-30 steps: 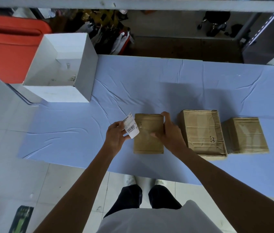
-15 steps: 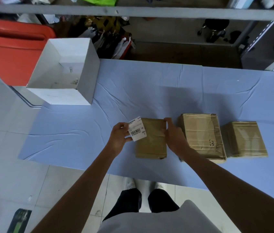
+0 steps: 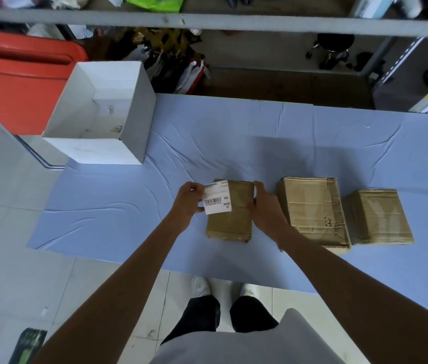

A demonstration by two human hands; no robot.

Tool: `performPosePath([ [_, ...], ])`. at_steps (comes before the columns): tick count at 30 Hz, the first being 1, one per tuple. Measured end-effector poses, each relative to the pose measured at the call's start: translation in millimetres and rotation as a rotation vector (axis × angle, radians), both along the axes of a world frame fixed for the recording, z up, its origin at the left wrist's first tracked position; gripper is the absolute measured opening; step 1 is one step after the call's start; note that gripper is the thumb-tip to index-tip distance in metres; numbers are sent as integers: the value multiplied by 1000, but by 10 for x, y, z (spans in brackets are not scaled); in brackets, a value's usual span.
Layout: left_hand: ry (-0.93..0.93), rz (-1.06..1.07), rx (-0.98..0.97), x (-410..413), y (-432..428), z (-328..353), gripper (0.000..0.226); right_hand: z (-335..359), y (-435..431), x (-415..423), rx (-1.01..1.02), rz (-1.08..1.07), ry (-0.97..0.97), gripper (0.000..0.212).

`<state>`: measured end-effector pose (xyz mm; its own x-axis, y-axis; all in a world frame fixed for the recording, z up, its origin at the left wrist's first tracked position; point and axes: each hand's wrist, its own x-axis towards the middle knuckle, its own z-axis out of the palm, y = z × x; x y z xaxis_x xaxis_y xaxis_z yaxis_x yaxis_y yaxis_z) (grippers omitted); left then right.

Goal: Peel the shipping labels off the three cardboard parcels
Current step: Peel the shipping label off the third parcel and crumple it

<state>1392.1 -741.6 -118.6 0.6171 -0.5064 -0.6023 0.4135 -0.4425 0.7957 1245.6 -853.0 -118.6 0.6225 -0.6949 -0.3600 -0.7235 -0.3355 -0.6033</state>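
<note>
White label (image 3: 217,198) pinched in left hand (image 3: 186,203) | right hand (image 3: 265,210) apparently grips parcel (image 3: 230,222) beside it

Single view: head-worn wide-angle camera, wearer standing just off near edge of bench (image 3: 312,132). Faces forward and steeply down onto bench. Bench fills middle band, skewed; its left end in frame, right end cut off. Parcels (image 3: 312,208) on bench near frame centre, close. Floor (image 3: 3,258) and wearer's feet (image 3: 199,285) below bench's near edge; shelf rail (image 3: 207,21) beyond bench's far edge. Forearms (image 3: 134,271) enter from bottom corners.
</note>
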Motion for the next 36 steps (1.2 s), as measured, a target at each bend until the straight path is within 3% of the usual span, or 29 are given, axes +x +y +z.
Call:
performPosePath([
  [4,-200,-1,29,-30,-47,37,13,122,39,49,-248,23,-101,36],
  [8,-264,52,28,-41,-107,107,13,252,103,150,-189,110,-349,41],
  [11,-193,61,-26,-41,-143,220,21,254,143,217,-126,174,-282,38],
  [15,-102,44,-91,-10,-148,329,24,273,116,265,9,-44,-310,44],
  [17,-57,58,-137,-1,-132,329,25,300,80,278,20,-48,-335,44],
  [24,-18,70,-292,-63,-73,269,9,397,76,342,-74,115,-258,11],
  [28,74,96,-336,-89,-93,288,9,378,99,305,-94,38,-327,6],
  [36,-239,-79,-253,-225,-170,292,18,482,136,358,54,-53,-511,14],
])
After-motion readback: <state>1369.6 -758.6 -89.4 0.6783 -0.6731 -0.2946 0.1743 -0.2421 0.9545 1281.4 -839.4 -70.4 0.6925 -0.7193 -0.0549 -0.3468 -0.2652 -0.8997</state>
